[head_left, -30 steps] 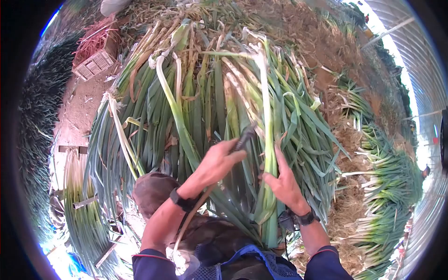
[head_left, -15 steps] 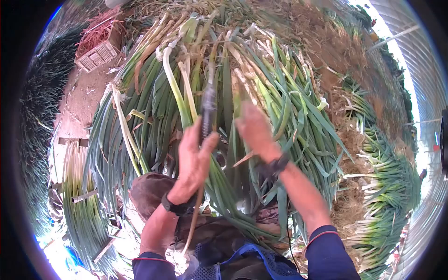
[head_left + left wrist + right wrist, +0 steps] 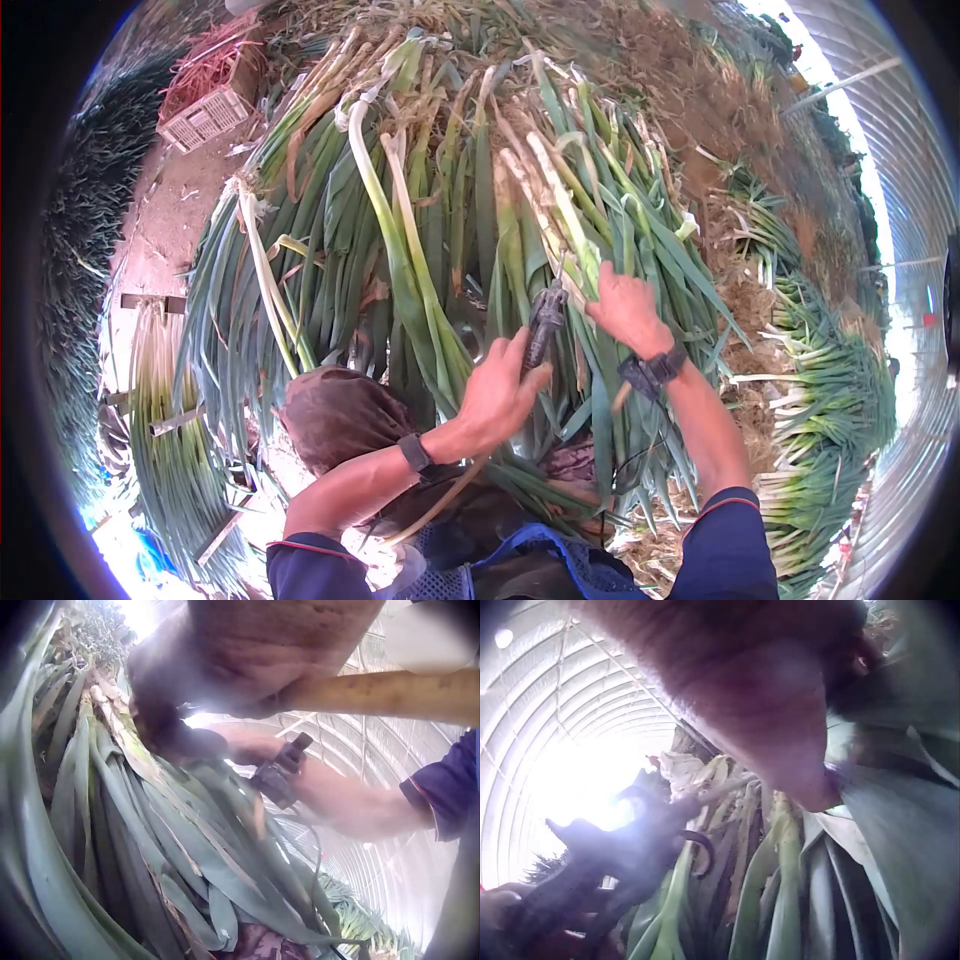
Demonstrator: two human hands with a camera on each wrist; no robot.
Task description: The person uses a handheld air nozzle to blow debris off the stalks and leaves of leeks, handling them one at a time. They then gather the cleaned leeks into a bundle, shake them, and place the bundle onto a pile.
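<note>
My left hand (image 3: 497, 395) grips a dark air gun (image 3: 547, 315), its nozzle pointing up beside a leek. A tan hose (image 3: 440, 508) runs back from under this hand and crosses the left wrist view too. On the right, my right hand (image 3: 628, 312) holds a leek (image 3: 567, 205) by its pale green part, the white end pointing up and away from me. The right wrist view shows the thumb side of that hand (image 3: 757, 697) close up, with the air gun (image 3: 615, 862) to its left. Broad leek leaves hide some of the right fingers.
A large pile of leeks (image 3: 330, 260) spreads in front of me, leaves hanging my way. Peeled leeks (image 3: 180, 420) lie on a rack at left. A crate (image 3: 208, 118) stands at the far left. More leeks (image 3: 825, 430) line the ground at right.
The leek held upright a second ago has left the right hand. That hand reached into the pile, then moved right with another leek. The left hand swung left with the air gun, then back right.
</note>
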